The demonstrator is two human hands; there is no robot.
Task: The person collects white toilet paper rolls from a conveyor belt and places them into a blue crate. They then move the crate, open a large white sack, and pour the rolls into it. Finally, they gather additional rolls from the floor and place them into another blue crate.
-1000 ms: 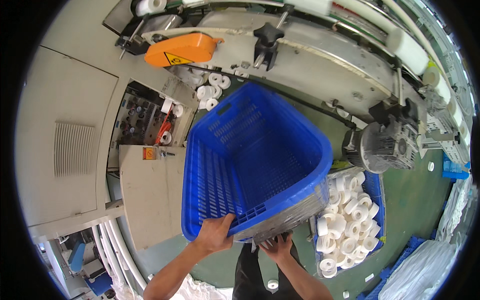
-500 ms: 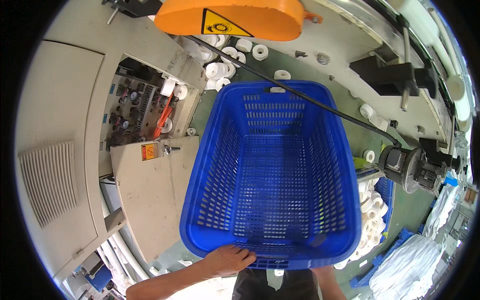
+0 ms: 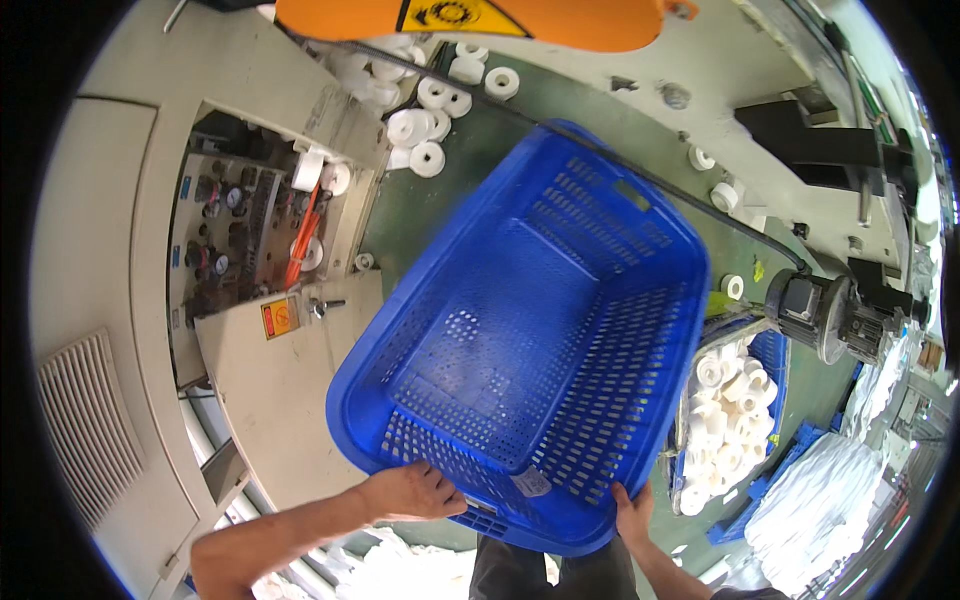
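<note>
We grip the empty blue basket (image 3: 530,340) by its near rim, left hand (image 3: 415,492) and right hand (image 3: 630,512) apart, steadying it above scattered white spools (image 3: 425,125).

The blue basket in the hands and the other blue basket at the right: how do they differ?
The held basket is empty; the basket on the floor is full of white rolls. The held basket is tilted, gripped by left hand and right hand; the floor one rests untouched. Both are blue.
</note>
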